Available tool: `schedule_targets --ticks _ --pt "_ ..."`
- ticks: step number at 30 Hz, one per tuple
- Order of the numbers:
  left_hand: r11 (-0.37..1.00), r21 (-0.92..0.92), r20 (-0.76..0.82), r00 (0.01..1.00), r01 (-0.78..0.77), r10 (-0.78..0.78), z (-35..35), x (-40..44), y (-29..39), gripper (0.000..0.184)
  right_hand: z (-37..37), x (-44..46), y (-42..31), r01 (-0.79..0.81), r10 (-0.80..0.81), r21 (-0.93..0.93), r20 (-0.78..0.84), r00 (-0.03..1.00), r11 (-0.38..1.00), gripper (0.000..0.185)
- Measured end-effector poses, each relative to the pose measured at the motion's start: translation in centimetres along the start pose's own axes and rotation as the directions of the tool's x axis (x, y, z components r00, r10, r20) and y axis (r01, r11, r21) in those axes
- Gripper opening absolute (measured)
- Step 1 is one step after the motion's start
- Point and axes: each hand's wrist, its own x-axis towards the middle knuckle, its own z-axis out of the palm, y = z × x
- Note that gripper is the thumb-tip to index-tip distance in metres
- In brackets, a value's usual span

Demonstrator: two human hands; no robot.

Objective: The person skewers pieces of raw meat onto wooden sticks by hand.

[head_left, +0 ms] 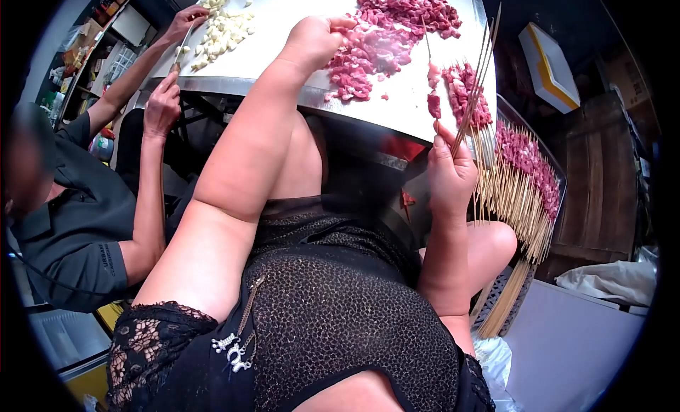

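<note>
My left hand (315, 43) is at the left edge of the pile of cut raw meat (382, 43) on the white table (283, 72). Its fingers are bent together at the meat; whether a piece is between them is too small to tell. Near the table's right front corner, my right hand (452, 167) grips several bamboo skewers (484, 72). One of them, pointing up and away, carries a few meat pieces (433, 93). Just right of it, loaded meat skewers (467, 93) lie at the table's edge.
Right of the table, a tray holds many meat skewers (528, 153). Bare sticks (508, 298) stand below it. A white foam box (549, 68) is at the upper right. On the left, a co-worker (78, 213) holds a knife (183, 47) beside peeled garlic (225, 33).
</note>
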Motion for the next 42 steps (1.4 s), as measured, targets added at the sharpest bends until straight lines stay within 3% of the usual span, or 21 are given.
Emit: schedule_targets --ticks 1,2,3,4,5,7,11,15,16,17,18,19,20,21,22,27,30,31,33,40,42 --pt "1.000 0.001 -0.001 1.000 -0.002 0.002 0.1 0.3 -0.4 0.024 0.1 0.0 0.0 0.001 -0.001 0.002 0.000 1.000 1.000 0.022" --pt "0.927 0.259 -0.070 0.952 -0.270 0.296 0.3 0.7 -0.8 0.024 0.1 0.0 -0.1 0.003 -0.003 -0.003 0.000 1.000 1.000 0.022" --pt "0.723 0.507 -0.058 0.819 -0.469 0.572 0.5 1.1 -1.2 0.024 0.1 0.0 -0.1 0.004 -0.004 -0.007 0.000 1.000 1.000 0.022" --pt "0.752 0.484 0.039 0.870 -0.448 0.492 0.8 1.3 -0.6 0.030 0.2 0.0 -0.2 0.005 -0.005 -0.007 0.000 1.000 1.000 0.022" --pt "0.751 0.484 0.040 0.869 -0.449 0.494 1.3 1.3 -0.4 0.030 0.2 0.0 -0.2 -0.006 0.006 0.006 0.003 1.000 1.000 0.022" --pt "0.646 0.697 0.143 0.943 -0.312 0.301 2.0 1.1 0.0 0.028 0.0 0.0 -0.3 -0.016 0.016 0.018 0.003 1.000 1.000 0.022" --pt "0.592 0.754 0.178 0.956 -0.286 0.235 1.8 1.0 0.6 0.023 -0.2 -0.2 -0.5 -0.016 0.016 0.000 0.014 1.000 1.000 0.022" --pt "0.619 0.714 0.184 0.940 -0.328 0.286 0.9 0.3 0.6 0.020 -0.4 -0.2 -0.6 -0.013 0.014 -0.022 0.028 1.000 1.000 0.023" --pt "0.883 0.411 0.121 0.974 -0.225 0.191 1.0 0.6 -0.2 0.017 -0.4 -0.3 -0.7 -0.005 0.006 -0.041 0.029 1.000 0.999 0.023" --pt "0.996 0.039 0.100 0.992 -0.078 0.073 0.8 -0.4 1.5 0.016 -0.4 -0.3 -0.8 -0.005 0.006 -0.037 0.027 1.000 0.999 0.023" --pt "0.999 0.017 0.062 0.998 0.029 -0.030 0.6 -1.6 3.2 0.019 -0.3 -0.4 -0.8 -0.021 0.024 -0.060 0.044 0.999 0.998 0.023" --pt "0.999 0.019 0.062 0.998 0.029 -0.030 0.7 -1.4 2.9 0.019 -0.2 -0.4 -0.9 -0.037 0.043 -0.086 0.062 0.997 0.996 0.023" --pt "0.944 -0.320 0.079 0.995 0.080 -0.057 0.8 -0.9 2.2 0.021 -0.3 -0.3 -0.4 -0.047 0.053 -0.067 0.090 0.995 0.997 0.023" --pt "0.774 -0.621 0.104 0.992 0.124 -0.076 0.9 -0.7 1.8 0.022 -0.2 -0.4 -0.4 -0.046 0.052 -0.066 0.091 0.994 0.997 0.023" --pt "0.709 -0.679 0.200 0.977 0.191 -0.072 1.0 -0.7 1.8 0.025 0.1 -0.6 -0.6 -0.051 0.064 -0.141 0.090 0.994 0.989 0.023" --pt "0.580 -0.766 0.328 0.945 0.278 -0.021 2.5 -1.9 3.5 0.024 -0.1 -0.5 0.1 -0.002 0.030 -0.337 0.077 0.997 0.941 0.023" --pt "0.493 -0.805 0.387 0.922 0.329 0.018 3.0 -1.8 3.5 0.025 -0.1 -0.5 0.0 0.012 0.010 -0.295 0.074 0.997 0.955 0.023" --pt "0.492 -0.806 0.387 0.922 0.328 0.018 3.2 -1.9 3.7 0.025 -0.2 -0.5 0.0 0.012 0.011 -0.297 0.074 0.997 0.955 0.023" --pt "0.612 -0.752 0.293 0.956 0.245 -0.023 3.6 -2.1 4.2 0.026 -0.3 -0.5 -0.2 -0.009 0.030 -0.318 0.061 0.998 0.948 0.023" --pt "0.600 -0.773 0.256 0.967 0.203 0.002 3.7 -2.1 4.1 0.026 -0.1 -0.7 -0.4 0.031 -0.006 -0.393 0.066 0.998 0.919 0.022" --pt "0.589 -0.772 0.281 0.960 0.240 -0.023 3.6 -2.1 4.1 0.026 0.2 -0.8 -1.0 0.121 -0.093 -0.412 0.087 0.992 0.903 0.022"
